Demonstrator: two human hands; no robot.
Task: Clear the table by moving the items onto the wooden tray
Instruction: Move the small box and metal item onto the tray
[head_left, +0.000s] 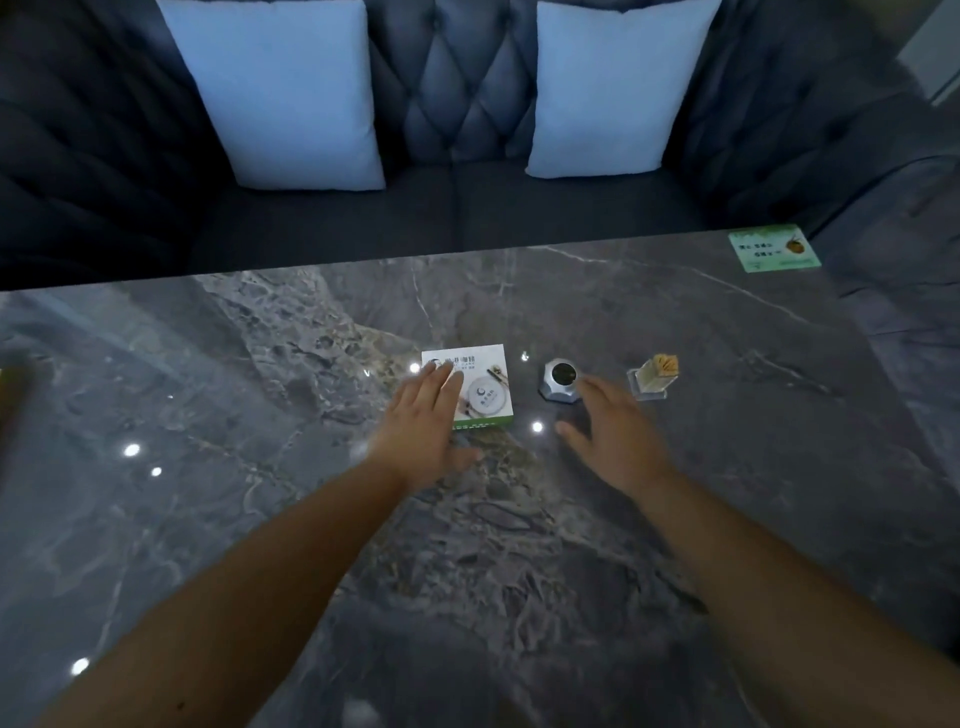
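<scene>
Head camera, over a grey marble table: at 9 o'clock, on the frame's edge, we see a blurred brownish shape, too unclear to name. Near centre our left hand lies flat, fingers together and extended, fingertips over the left part of a white-and-green box, pinching nothing. Toward 3 o'clock, our right hand is spread wide, fingertips just beside a silver puck-shaped device. Farther right stands a clear toothpick holder. At 2 o'clock, a green card sits at the table's corner.
</scene>
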